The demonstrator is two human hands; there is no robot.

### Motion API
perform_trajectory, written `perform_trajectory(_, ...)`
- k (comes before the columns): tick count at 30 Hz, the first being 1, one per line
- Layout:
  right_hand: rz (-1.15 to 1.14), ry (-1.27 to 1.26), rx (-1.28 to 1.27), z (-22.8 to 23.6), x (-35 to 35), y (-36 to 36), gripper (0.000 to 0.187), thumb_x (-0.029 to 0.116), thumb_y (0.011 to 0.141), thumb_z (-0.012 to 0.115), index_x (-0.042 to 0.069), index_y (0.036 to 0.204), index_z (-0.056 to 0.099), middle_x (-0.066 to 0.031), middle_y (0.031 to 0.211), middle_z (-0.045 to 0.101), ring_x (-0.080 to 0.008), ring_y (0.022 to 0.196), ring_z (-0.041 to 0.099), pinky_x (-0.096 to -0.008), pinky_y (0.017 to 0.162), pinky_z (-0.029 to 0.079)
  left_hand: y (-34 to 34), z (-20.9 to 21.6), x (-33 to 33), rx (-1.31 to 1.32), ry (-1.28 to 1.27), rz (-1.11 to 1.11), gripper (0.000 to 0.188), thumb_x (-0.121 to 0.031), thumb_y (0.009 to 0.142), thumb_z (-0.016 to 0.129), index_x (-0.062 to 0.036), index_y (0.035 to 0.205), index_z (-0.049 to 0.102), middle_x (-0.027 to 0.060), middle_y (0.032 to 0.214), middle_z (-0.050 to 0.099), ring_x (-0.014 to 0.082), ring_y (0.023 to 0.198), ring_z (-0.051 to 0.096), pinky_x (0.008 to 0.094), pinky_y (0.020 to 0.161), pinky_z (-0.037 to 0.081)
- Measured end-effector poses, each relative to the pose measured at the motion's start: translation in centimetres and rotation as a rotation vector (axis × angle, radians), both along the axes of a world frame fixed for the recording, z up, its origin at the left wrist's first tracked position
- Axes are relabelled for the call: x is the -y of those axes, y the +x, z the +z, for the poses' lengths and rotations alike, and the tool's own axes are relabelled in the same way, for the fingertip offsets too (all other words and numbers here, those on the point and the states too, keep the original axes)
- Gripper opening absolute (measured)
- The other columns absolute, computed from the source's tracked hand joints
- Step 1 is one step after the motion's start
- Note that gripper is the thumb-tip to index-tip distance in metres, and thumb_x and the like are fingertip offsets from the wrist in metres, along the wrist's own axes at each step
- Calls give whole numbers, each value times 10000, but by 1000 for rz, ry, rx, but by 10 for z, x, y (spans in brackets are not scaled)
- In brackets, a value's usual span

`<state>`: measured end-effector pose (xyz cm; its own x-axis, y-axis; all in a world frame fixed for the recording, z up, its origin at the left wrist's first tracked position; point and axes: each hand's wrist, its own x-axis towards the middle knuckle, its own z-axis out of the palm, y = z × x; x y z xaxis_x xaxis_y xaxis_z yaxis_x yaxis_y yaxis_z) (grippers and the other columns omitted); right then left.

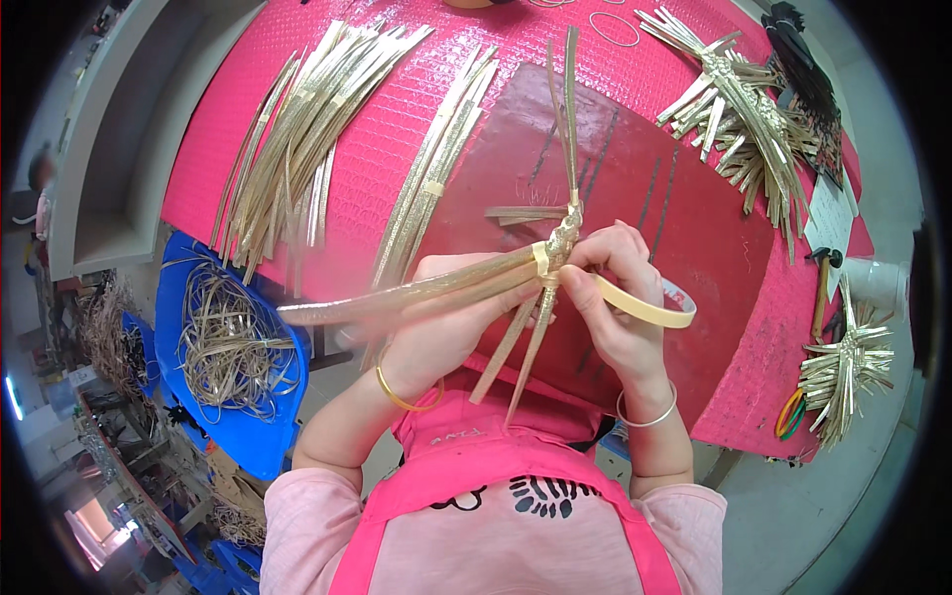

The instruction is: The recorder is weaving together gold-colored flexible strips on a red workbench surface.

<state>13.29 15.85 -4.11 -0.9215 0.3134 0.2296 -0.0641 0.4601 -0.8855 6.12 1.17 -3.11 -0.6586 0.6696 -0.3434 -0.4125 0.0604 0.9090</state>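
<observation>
the person seems to be binding a gold braid (pixel 565 236) with yellow tape (pixel 654 315), over the middle of the red board (pixel 694 238); whether braid and board are touching, i cannot tell. the left hand (pixel 446 322) is holding the braid's strips (pixel 387 293), its grip folding snugly round them. the right hand (pixel 625 312) is pinching at the taped join, thumb close to forefinger, the tape looping out beside it. a further wrap would probably be calling for steady strips and taut tape. loose tails (pixel 521 347) are pointing toward the apron (pixel 466 421) and could be getting in the way. more bundles (pixel 312 139) are lying on the pink table (pixel 729 421), woven pieces (pixel 744 119) are piling at the far right, and a blue tray (pixel 278 431) is holding tangled scraps (pixel 233 342).
</observation>
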Motion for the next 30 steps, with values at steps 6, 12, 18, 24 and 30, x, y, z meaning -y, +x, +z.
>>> perform_trajectory(6, -176, 287, -247, -7, 20, -4, 83, 71, 724, 581, 47, 704, 505, -67, 657, 479, -224, 696, 472, -367, 766, 351, 6, -10, -11, -267, 41, 73, 193, -79, 785, 559, 26, 945, 578, 72, 843, 607, 87, 755, 546, 215, 663, 443)
perform_trajectory(12, -233, -1198, -94, -32, 23, 1, 133, 165, 856, 457, 44, 800, 466, -1, 711, 471, -74, 652, 439, -222, 597, 378, 21, -28, -32, 472, 616, 316, 117, -84, 813, 518, -3, 870, 581, 66, 763, 597, 120, 651, 564, 223, 610, 468)
perform_trajectory(18, 203, 278, 565, -1, -50, 38, 197, 129, 762, 495, -26, 878, 529, -157, 741, 524, -310, 709, 501, -360, 637, 405, 9, -23, -25, 141, 360, 342, 148, -47, 795, 533, 14, 926, 566, 73, 822, 594, 122, 675, 568, 272, 579, 514)
perform_trajectory(24, -21, 307, 62, 36, -63, 14, 295, 180, 708, 616, -25, 912, 558, -110, 787, 575, -211, 770, 543, -312, 682, 408, 19, -12, -74, -72, 390, 157, 182, -24, 775, 548, 16, 950, 576, 56, 861, 600, 85, 742, 550, 209, 627, 443)
perform_trajectory(30, -309, -298, 128, 39, -183, -28, 243, 290, 816, 525, 48, 821, 538, -8, 665, 533, -73, 579, 495, -180, 530, 382, -46, -36, -55, -1077, -134, 87, 159, -83, 725, 573, -5, 862, 593, 129, 818, 590, 218, 745, 577, 290, 669, 450)
